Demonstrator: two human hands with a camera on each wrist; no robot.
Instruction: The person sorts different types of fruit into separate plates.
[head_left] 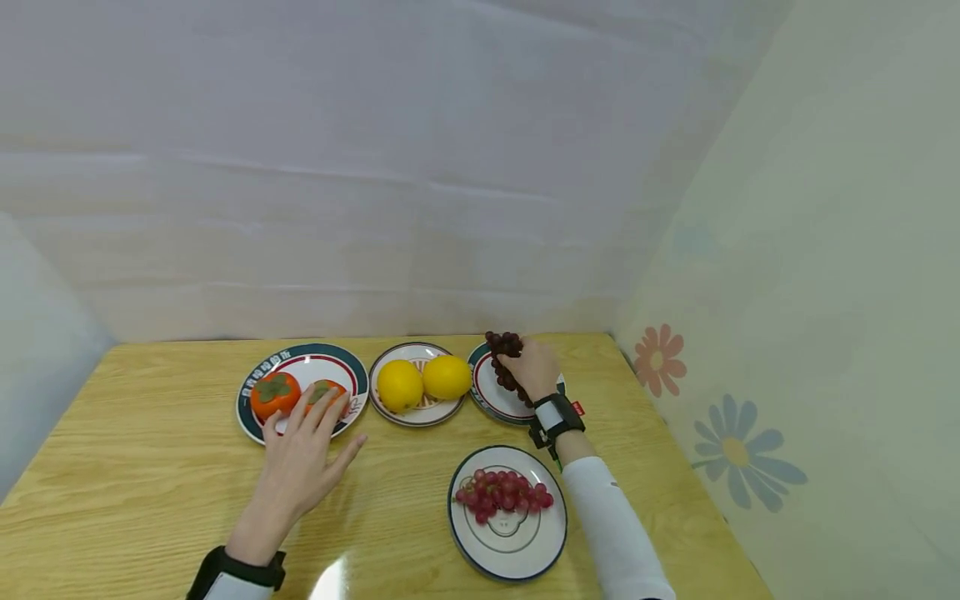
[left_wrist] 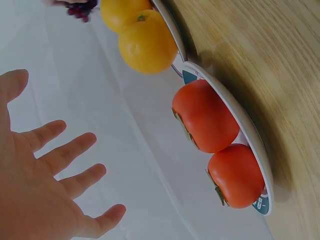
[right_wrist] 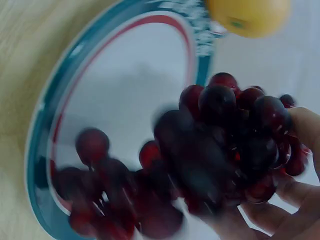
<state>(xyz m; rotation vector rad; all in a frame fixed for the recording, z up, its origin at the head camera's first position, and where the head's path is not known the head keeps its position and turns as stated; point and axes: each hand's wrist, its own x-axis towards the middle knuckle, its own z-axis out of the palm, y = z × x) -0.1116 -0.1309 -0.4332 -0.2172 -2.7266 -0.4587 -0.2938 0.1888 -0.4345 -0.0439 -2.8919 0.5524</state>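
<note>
My right hand grips a bunch of dark grapes over the green-rimmed plate at the back right. In the right wrist view the fingers curl round the thick end of the bunch, and its other end hangs over the plate. My left hand is spread, palm facing the persimmons, with nothing in it. Two orange persimmons with green leaves sit on another green-rimmed plate at the back left. The left wrist view shows a gap between the left fingertips and the fruit.
Two yellow round fruits lie on a smaller plate between the two green-rimmed ones. Nearer the front, a bunch of red grapes rests on a white plate beside my right forearm. A pale wall stands behind the wooden table.
</note>
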